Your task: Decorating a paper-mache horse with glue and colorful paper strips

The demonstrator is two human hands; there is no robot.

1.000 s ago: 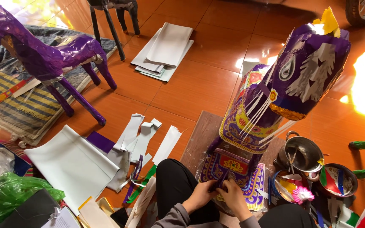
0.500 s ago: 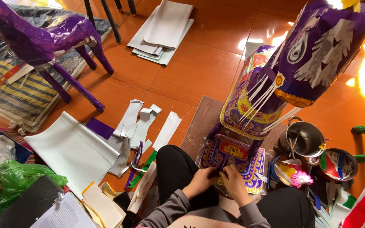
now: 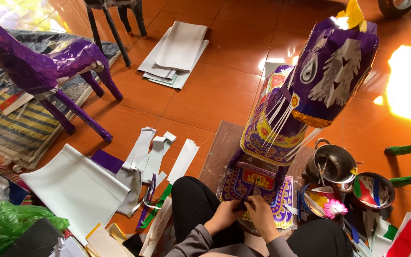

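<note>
Two hands (image 3: pixel 243 214), purple paper horse (image 3: pixel 300 109), patterned chest

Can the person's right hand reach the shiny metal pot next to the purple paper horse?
Probably yes. The right hand rests on the paper horse's patterned chest panel, and the metal pot sits on the floor just to its right. Only small bowls of paper scraps lie between them, low enough to reach over.

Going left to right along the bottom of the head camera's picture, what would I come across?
Green plastic bag → large white sheet → left hand → right hand, both at the purple paper horse's patterned base → pink paper flower → bowl of coloured paper.
</note>
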